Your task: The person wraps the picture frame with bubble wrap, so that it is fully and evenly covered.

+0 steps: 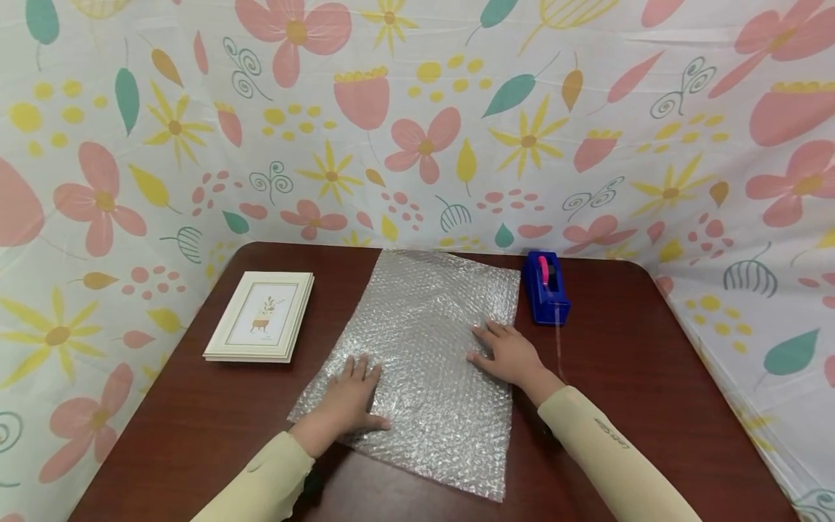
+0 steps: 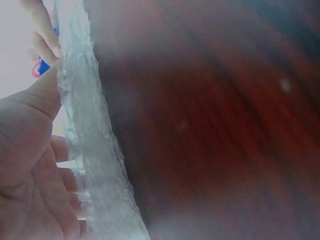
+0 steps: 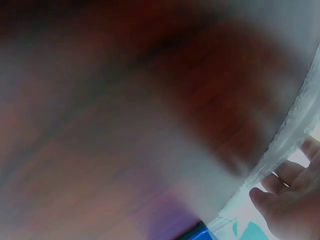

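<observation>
A sheet of clear bubble wrap (image 1: pixel 430 406) lies flat across the middle of the dark wooden table. My left hand (image 1: pixel 349 402) rests on its left side with fingers spread. Toward the right edge of the sheet, my right hand (image 1: pixel 509 355) also touches it, fingers extended. In the left wrist view the left hand (image 2: pixel 30 160) is against the bubble wrap (image 2: pixel 95 150). The right wrist view shows the right hand (image 3: pixel 292 195) at the sheet's edge (image 3: pixel 280 145). Neither hand grips anything.
Cream picture frames (image 1: pixel 261 317), seemingly stacked, lie at the left with a plant print facing up. A blue tape dispenser (image 1: pixel 546 288) with a pink core stands right of the sheet, a strip of clear tape trailing from it. A floral curtain (image 1: pixel 424 145) surrounds the table (image 1: pixel 626 377).
</observation>
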`<state>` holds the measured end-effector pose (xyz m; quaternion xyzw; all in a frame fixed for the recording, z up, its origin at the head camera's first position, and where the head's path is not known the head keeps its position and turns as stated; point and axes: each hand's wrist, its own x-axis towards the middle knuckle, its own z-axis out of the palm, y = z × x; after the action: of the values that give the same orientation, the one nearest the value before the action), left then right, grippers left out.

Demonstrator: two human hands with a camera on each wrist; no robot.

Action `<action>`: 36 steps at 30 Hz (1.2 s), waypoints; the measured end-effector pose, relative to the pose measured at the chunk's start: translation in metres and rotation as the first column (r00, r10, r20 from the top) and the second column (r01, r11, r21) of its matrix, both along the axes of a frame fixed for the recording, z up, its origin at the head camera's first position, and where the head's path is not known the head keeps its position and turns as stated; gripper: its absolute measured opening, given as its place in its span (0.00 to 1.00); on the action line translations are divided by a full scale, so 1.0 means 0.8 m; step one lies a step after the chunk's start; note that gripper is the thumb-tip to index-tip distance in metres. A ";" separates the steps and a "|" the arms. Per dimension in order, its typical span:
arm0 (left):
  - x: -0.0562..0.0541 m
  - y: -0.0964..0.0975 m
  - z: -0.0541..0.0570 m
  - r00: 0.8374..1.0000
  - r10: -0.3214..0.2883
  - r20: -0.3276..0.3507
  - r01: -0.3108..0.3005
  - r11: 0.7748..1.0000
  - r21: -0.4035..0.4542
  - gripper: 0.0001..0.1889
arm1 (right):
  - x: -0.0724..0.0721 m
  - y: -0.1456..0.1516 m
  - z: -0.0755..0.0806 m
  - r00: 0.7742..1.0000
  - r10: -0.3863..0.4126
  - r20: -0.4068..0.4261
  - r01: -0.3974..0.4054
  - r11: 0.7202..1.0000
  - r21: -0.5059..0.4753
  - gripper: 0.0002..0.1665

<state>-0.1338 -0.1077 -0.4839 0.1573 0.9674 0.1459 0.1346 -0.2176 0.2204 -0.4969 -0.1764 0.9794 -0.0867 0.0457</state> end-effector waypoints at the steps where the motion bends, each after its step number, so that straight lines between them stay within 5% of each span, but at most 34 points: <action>1: 0.000 -0.001 0.001 1.000 -0.003 0.000 0.003 1.000 0.005 0.56 | 0.002 0.001 0.000 1.000 0.005 -0.006 -0.005 1.000 -0.001 0.41; 24: -0.015 -0.020 0.009 0.997 -0.066 0.040 0.064 0.997 0.039 0.56 | 0.017 0.018 0.005 1.000 0.019 -0.007 -0.019 0.999 -0.038 0.42; 36: -0.033 -0.042 0.004 0.992 -0.121 0.036 0.119 0.992 0.043 0.56 | 0.019 0.023 0.008 0.987 0.129 -0.095 -0.133 0.990 -0.036 0.28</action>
<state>-0.1601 -0.1413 -0.4807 0.2152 0.9502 0.1604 0.1583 -0.2024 0.2387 -0.4907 -0.2453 0.9647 -0.0960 0.0021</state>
